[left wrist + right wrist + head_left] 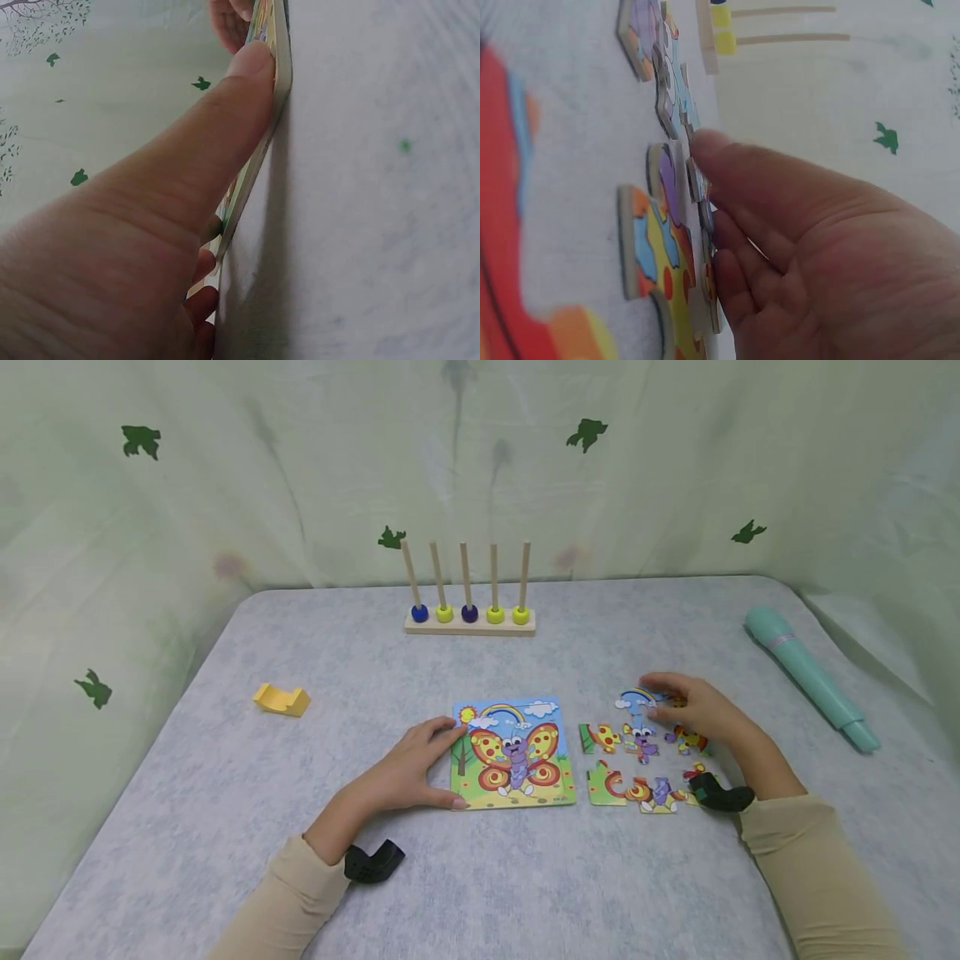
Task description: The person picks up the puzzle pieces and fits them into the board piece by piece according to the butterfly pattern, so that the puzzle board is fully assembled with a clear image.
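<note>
A square butterfly picture board (517, 756) lies on the table. My left hand (420, 764) rests at its left side, thumb on the lower left corner and fingertips by the upper left edge. In the left wrist view, the thumb (251, 67) lies along the board's face. Jigsaw pieces with matching artwork are spread right of the board, among them a rainbow piece (636, 697) and a purple butterfly-head piece (642, 742). Over the back row hovers my right hand (701, 710), thumb and fingers apart around the pieces there. It partly hides a piece (677, 701) beneath it.
A wooden peg stand (470, 627) with blue and yellow beads stands at the back. At the left lies a yellow curved block (282, 700). A teal microphone-shaped toy (813, 681) lies along the right side. A pale curtain (480, 468) hangs behind the table.
</note>
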Available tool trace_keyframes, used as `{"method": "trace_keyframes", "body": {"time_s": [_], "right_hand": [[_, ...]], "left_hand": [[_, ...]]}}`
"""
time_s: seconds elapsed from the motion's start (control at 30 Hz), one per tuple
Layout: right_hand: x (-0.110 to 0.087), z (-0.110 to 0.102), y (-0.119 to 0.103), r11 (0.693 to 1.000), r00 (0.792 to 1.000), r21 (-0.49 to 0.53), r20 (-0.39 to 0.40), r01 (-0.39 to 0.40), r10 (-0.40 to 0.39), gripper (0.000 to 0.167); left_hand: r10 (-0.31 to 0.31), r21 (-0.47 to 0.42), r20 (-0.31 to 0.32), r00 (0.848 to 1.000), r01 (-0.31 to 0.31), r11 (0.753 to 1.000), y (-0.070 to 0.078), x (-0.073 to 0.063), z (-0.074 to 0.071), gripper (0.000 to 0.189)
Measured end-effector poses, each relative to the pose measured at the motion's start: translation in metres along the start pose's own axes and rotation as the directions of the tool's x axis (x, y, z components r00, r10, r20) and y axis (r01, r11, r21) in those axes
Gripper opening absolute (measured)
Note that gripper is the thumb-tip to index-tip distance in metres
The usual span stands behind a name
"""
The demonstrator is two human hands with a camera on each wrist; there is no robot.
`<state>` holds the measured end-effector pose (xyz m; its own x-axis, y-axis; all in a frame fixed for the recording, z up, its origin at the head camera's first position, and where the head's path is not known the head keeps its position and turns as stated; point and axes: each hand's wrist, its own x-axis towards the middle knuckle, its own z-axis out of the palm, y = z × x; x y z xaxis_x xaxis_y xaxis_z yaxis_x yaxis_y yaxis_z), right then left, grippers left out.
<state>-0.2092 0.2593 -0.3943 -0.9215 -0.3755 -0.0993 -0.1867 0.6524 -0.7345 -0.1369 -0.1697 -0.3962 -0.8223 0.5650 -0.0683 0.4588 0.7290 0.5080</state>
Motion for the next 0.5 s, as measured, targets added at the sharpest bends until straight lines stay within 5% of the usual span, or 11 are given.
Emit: {"method": "trace_keyframes", "body": {"time_s": [0.5], "right_hand": [[-0.0001,0.0042,-0.0085,0.978,0.998,-0.202,-0.043,0.043,-0.052,0.046]], "left_hand": [[-0.011,-0.009,0.008,1.000,0.011,1.000,-0.0017,0.0002,0.0015,0.101]]}}
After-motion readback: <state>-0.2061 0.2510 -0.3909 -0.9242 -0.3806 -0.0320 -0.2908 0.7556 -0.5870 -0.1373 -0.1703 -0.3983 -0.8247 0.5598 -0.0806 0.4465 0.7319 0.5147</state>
